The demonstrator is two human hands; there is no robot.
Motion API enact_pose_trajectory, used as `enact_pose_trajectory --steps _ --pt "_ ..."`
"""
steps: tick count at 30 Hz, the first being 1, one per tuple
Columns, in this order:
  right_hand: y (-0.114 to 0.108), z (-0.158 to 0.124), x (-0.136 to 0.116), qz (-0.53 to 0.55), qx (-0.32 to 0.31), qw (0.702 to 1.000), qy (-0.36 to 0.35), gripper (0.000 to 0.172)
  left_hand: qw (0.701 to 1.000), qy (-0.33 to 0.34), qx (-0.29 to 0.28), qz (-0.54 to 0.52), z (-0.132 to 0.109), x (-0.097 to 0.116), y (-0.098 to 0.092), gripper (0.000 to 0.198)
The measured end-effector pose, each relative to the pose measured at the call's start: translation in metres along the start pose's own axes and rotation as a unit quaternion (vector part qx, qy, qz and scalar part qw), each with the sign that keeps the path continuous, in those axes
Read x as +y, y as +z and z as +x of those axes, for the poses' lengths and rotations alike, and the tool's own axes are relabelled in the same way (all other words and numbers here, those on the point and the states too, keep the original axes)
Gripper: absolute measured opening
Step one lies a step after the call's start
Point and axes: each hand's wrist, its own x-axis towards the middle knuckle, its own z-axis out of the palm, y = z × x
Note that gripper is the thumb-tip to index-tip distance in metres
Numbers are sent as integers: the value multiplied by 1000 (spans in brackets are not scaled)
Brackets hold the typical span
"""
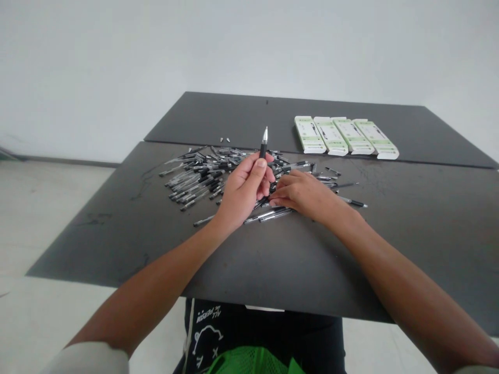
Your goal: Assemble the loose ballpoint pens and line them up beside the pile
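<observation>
The left hand [249,184] pinches 1 pen [264,145], tip up, above the loose pens [195,182] on the dark table [409,223]. The right hand [302,195] curls low at them, its grip unclear; 4 boxes [338,139] lie beyond.

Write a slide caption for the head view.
Left grip holds a pen, tip up; right grip at the pen pile, four boxes beyond.

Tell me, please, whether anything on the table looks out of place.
Two small pale pieces lie just beyond the pens, and a tiny dark piece sits alone near the far edge; they look stray, being apart from the pile.
</observation>
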Motion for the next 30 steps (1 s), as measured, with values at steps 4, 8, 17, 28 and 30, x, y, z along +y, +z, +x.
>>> enact_pose_trajectory --steps 4,8,17,28,30 --pt "1 -1 -1 11 12 1000 0 19 1000 -6 -8 10 -2 -1 1 23" --pt "1 -1 -4 40 25 999 -3 16 1000 -17 -11 22 -4 -2 3 28" --pt "-17 -30 12 155 169 968 100 16 997 -49 -48 33 -12 3 7 33" --pt "-23 -45 -25 697 266 617 250 39 973 -156 -168 39 -37 6 26 34" --pt "-26 -44 -31 727 272 572 265 34 968 -169 -180 37 -42 5 27 32"
